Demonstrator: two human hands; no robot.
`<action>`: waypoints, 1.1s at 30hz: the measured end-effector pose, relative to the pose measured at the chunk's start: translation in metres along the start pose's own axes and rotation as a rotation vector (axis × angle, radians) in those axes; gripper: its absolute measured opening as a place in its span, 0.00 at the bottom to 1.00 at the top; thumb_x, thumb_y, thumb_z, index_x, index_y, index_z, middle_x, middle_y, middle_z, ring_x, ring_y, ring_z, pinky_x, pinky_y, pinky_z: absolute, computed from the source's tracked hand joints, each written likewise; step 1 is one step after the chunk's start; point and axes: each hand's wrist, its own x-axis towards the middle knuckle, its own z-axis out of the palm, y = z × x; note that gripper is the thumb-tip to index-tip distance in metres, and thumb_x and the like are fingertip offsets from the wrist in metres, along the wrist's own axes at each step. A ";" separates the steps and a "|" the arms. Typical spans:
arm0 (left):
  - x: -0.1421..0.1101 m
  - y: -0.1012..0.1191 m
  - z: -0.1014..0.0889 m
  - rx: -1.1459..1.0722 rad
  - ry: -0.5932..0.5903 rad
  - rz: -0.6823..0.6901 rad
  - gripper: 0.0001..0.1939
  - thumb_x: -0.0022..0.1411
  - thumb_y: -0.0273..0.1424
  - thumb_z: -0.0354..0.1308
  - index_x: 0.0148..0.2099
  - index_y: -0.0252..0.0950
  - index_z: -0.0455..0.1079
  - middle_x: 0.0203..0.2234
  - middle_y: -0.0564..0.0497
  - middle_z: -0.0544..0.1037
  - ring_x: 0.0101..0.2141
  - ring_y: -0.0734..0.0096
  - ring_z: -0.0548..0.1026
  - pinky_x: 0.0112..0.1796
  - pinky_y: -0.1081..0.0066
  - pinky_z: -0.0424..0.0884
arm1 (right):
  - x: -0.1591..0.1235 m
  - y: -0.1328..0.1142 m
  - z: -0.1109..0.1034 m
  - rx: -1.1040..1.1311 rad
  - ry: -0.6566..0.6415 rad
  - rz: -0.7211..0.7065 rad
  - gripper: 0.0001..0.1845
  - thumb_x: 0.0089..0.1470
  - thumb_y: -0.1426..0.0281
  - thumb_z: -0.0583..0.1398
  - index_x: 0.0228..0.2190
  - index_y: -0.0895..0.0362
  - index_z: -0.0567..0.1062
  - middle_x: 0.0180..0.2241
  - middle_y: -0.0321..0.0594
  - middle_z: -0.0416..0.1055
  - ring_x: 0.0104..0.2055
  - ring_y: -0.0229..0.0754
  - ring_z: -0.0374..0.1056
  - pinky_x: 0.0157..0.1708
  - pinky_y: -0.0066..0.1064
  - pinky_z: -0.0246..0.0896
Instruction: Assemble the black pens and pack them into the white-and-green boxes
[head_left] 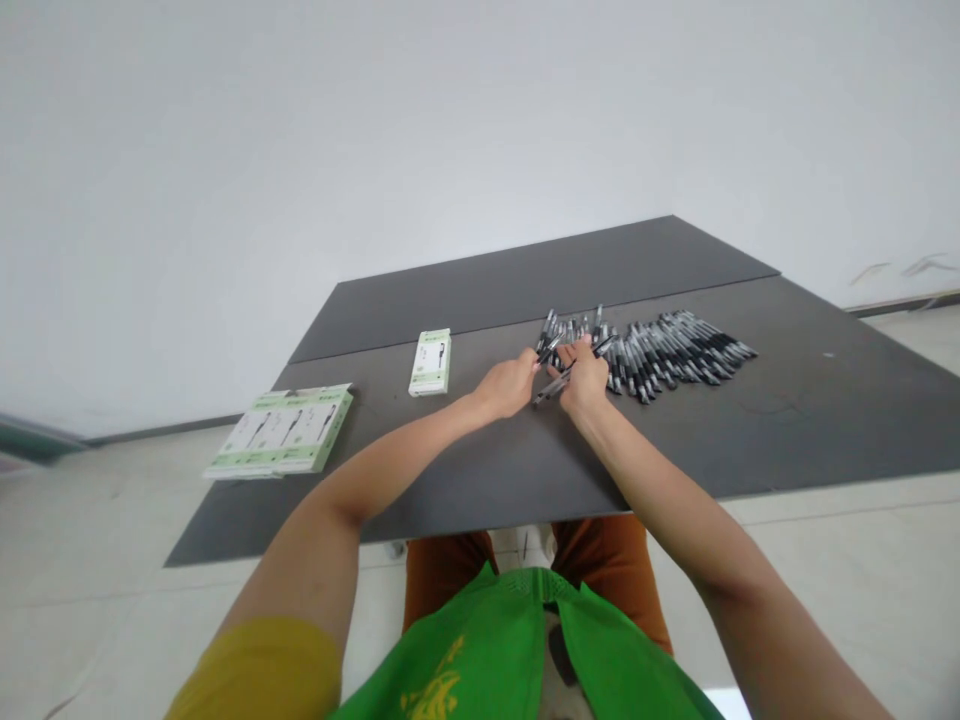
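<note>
My left hand (pixel 511 384) is closed around pens whose dark ends stick out past the fingertips. Close beside it, my right hand (pixel 585 378) grips pens too, their clear barrels (pixel 552 388) slanting out on the left side of the palm. Both hands are at the left end of a long row of pens (pixel 664 352), clear with black caps and grips, lying side by side on the table. More pens lie just behind my fingers, partly hidden by them. How many each hand holds cannot be made out.
A green and white pen box (pixel 430 362) lies on the grey table (pixel 480 490) left of my hands. Several similar boxes (pixel 289 430) are lined up at the table's left edge. A white wall (pixel 480 130) stands behind the table.
</note>
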 end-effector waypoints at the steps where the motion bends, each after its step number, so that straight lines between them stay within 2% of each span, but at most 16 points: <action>1: -0.002 0.004 -0.002 0.045 -0.004 -0.025 0.17 0.73 0.33 0.34 0.54 0.33 0.59 0.37 0.39 0.79 0.40 0.56 0.79 0.40 0.63 0.69 | -0.004 0.003 0.000 -0.002 0.008 0.016 0.13 0.56 0.58 0.60 0.30 0.55 0.69 0.32 0.35 0.76 0.37 0.36 0.75 0.30 0.28 0.71; 7: -0.001 0.032 0.004 0.235 -0.047 -0.063 0.22 0.70 0.27 0.36 0.63 0.25 0.55 0.41 0.32 0.78 0.42 0.51 0.79 0.42 0.59 0.71 | -0.031 0.019 0.003 0.117 -0.178 0.129 0.09 0.49 0.66 0.65 0.26 0.56 0.71 0.24 0.35 0.75 0.28 0.39 0.74 0.30 0.31 0.73; 9: 0.002 0.039 0.006 0.230 -0.028 -0.089 0.22 0.70 0.26 0.36 0.60 0.23 0.61 0.41 0.31 0.77 0.43 0.51 0.78 0.42 0.59 0.71 | -0.033 0.019 0.004 0.115 -0.189 0.172 0.07 0.47 0.71 0.65 0.24 0.56 0.70 0.22 0.35 0.75 0.27 0.39 0.73 0.30 0.31 0.74; 11: 0.010 0.040 0.002 0.158 0.014 -0.110 0.21 0.71 0.29 0.37 0.54 0.26 0.67 0.40 0.33 0.78 0.43 0.53 0.78 0.43 0.60 0.71 | -0.031 0.014 0.005 0.118 -0.155 0.140 0.08 0.47 0.74 0.64 0.23 0.56 0.69 0.20 0.32 0.73 0.24 0.37 0.72 0.30 0.30 0.74; 14: 0.035 0.025 -0.010 -0.050 0.082 -0.171 0.22 0.71 0.32 0.37 0.47 0.32 0.72 0.39 0.38 0.79 0.43 0.58 0.78 0.44 0.63 0.71 | -0.026 0.003 0.005 0.135 -0.084 0.053 0.10 0.50 0.73 0.64 0.24 0.55 0.67 0.18 0.28 0.69 0.21 0.33 0.68 0.29 0.28 0.74; 16: 0.058 0.005 -0.018 -0.173 0.071 -0.257 0.19 0.69 0.29 0.40 0.49 0.31 0.71 0.39 0.39 0.80 0.42 0.61 0.78 0.43 0.66 0.71 | -0.022 -0.008 0.005 0.131 -0.038 0.060 0.10 0.54 0.71 0.63 0.26 0.55 0.65 0.16 0.25 0.66 0.19 0.31 0.65 0.29 0.29 0.75; 18: 0.080 -0.018 -0.018 -0.173 0.117 -0.418 0.16 0.64 0.24 0.46 0.51 0.29 0.70 0.41 0.37 0.79 0.43 0.59 0.77 0.43 0.65 0.70 | -0.017 -0.020 0.004 0.133 -0.011 0.084 0.12 0.59 0.68 0.60 0.26 0.55 0.63 0.15 0.22 0.61 0.17 0.29 0.61 0.30 0.32 0.76; 19: 0.089 -0.030 -0.016 -0.135 0.199 -0.465 0.18 0.62 0.22 0.46 0.52 0.28 0.69 0.43 0.35 0.78 0.45 0.58 0.76 0.45 0.63 0.70 | -0.014 -0.026 0.003 0.141 -0.016 0.101 0.14 0.61 0.66 0.58 0.25 0.55 0.62 0.15 0.22 0.59 0.16 0.28 0.58 0.31 0.33 0.76; 20: 0.097 -0.041 -0.011 -0.095 0.284 -0.442 0.21 0.61 0.19 0.46 0.54 0.28 0.67 0.45 0.36 0.77 0.47 0.58 0.75 0.47 0.62 0.69 | -0.011 -0.031 0.002 0.152 -0.039 0.126 0.17 0.63 0.64 0.56 0.24 0.55 0.60 0.14 0.21 0.57 0.15 0.27 0.55 0.32 0.33 0.76; 22: 0.107 -0.061 0.000 -0.018 0.337 -0.196 0.25 0.57 0.15 0.45 0.56 0.30 0.67 0.49 0.38 0.74 0.49 0.60 0.73 0.50 0.63 0.67 | -0.006 -0.038 0.001 0.173 -0.108 0.195 0.20 0.65 0.60 0.52 0.23 0.55 0.59 0.14 0.22 0.55 0.14 0.26 0.51 0.32 0.33 0.77; 24: 0.111 -0.076 0.012 0.092 0.306 0.104 0.28 0.57 0.14 0.44 0.58 0.34 0.66 0.54 0.40 0.70 0.53 0.62 0.69 0.52 0.63 0.65 | -0.003 -0.038 0.000 0.172 -0.144 0.243 0.21 0.65 0.59 0.51 0.23 0.55 0.60 0.14 0.23 0.55 0.14 0.27 0.52 0.31 0.31 0.76; 26: 0.111 -0.083 0.022 0.216 0.237 0.313 0.29 0.61 0.16 0.44 0.60 0.40 0.65 0.58 0.43 0.66 0.55 0.62 0.66 0.52 0.62 0.63 | -0.004 -0.031 0.001 0.164 -0.134 0.255 0.18 0.65 0.62 0.52 0.24 0.55 0.63 0.15 0.24 0.58 0.16 0.28 0.57 0.32 0.30 0.76; 27: 0.110 -0.084 0.026 0.273 0.209 0.362 0.28 0.63 0.18 0.44 0.61 0.43 0.64 0.59 0.45 0.66 0.55 0.61 0.65 0.51 0.61 0.63 | -0.007 -0.025 0.001 0.164 -0.124 0.262 0.16 0.65 0.64 0.53 0.25 0.55 0.65 0.15 0.25 0.60 0.17 0.29 0.59 0.33 0.31 0.76; 29: 0.109 -0.083 0.031 0.365 0.180 0.372 0.24 0.67 0.23 0.43 0.61 0.44 0.65 0.56 0.45 0.70 0.53 0.59 0.65 0.49 0.60 0.64 | -0.014 -0.014 0.002 0.181 -0.123 0.292 0.13 0.64 0.68 0.53 0.27 0.55 0.67 0.17 0.26 0.63 0.20 0.30 0.64 0.37 0.34 0.76; 31: 0.107 -0.081 0.032 0.422 0.183 0.356 0.20 0.69 0.27 0.43 0.59 0.42 0.67 0.51 0.43 0.73 0.52 0.57 0.66 0.48 0.59 0.63 | -0.020 -0.006 0.004 0.223 -0.161 0.310 0.10 0.63 0.69 0.54 0.28 0.54 0.69 0.19 0.27 0.66 0.23 0.32 0.67 0.40 0.39 0.76; 33: 0.107 -0.079 0.031 0.453 0.218 0.368 0.20 0.70 0.28 0.42 0.59 0.39 0.66 0.51 0.41 0.72 0.53 0.56 0.65 0.49 0.58 0.63 | -0.021 -0.005 0.004 0.271 -0.208 0.300 0.09 0.62 0.69 0.56 0.29 0.54 0.70 0.20 0.27 0.67 0.25 0.33 0.68 0.42 0.40 0.75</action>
